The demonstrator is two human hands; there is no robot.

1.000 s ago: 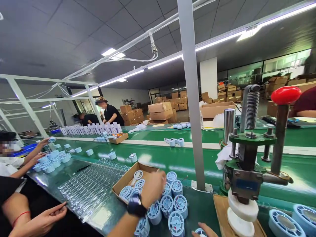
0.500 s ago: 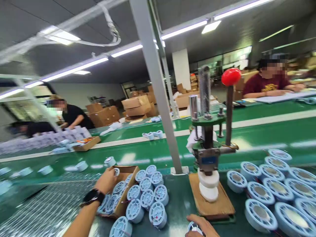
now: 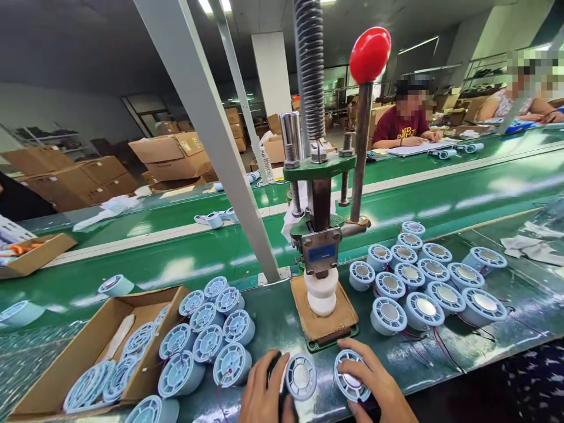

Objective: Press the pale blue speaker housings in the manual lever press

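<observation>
Near the table's front edge, my left hand [image 3: 267, 388] has its fingers around the left side of a light blue round part [image 3: 301, 377] with a silver disc. Just to the right, my right hand [image 3: 374, 382] grips a second blue round part [image 3: 352, 376], fingers across its face. The two parts are side by side, a small gap between them. Behind them stands a hand press with a red knob [image 3: 370, 54], its white round pads [image 3: 321, 292] above a brown board [image 3: 343, 323].
An open cardboard box [image 3: 53, 364] of blue rings lies left, beside several blue housings [image 3: 203, 317]. Several disc-topped housings [image 3: 425, 306] stand right. A grey post [image 3: 211, 129] rises behind the table. A green conveyor [image 3: 176, 264] runs behind; people sit beyond it.
My left hand has moved from the cardboard box to beside my right hand, now at a blue part with a silver disc. The view has turned right and down.
</observation>
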